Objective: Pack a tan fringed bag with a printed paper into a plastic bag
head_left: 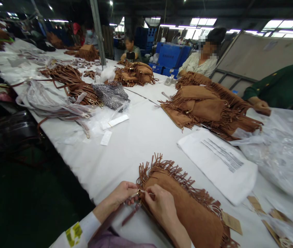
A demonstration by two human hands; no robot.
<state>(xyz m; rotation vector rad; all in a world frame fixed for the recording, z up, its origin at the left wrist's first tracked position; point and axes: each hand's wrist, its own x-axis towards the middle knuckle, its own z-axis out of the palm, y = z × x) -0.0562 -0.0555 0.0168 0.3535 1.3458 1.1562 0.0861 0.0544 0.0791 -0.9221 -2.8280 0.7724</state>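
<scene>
A brown fringed bag (pixel 185 206) lies on the white table at the front, with a tan tag (pixel 232 222) at its right end. My left hand (pixel 124 193) is closed at the bag's left corner, fingers pinching a strap end beside a small metal ring (pixel 139 191). Just right of the ring, my right hand (pixel 161 201) pinches a thin pale strip over the bag's edge. A short brown strap piece (pixel 131 214) hangs below my left hand.
Brown straps (pixel 71 82), a patterned grey pouch (pixel 111 95) and plastic-wrapped straps (pixel 48 100) lie at the left. Stacked fringed bags (pixel 203 103), a printed white cloth bag (pixel 219 165) and clear plastic bags (pixel 281 148) are at the right. People stand around the table (pixel 146 127).
</scene>
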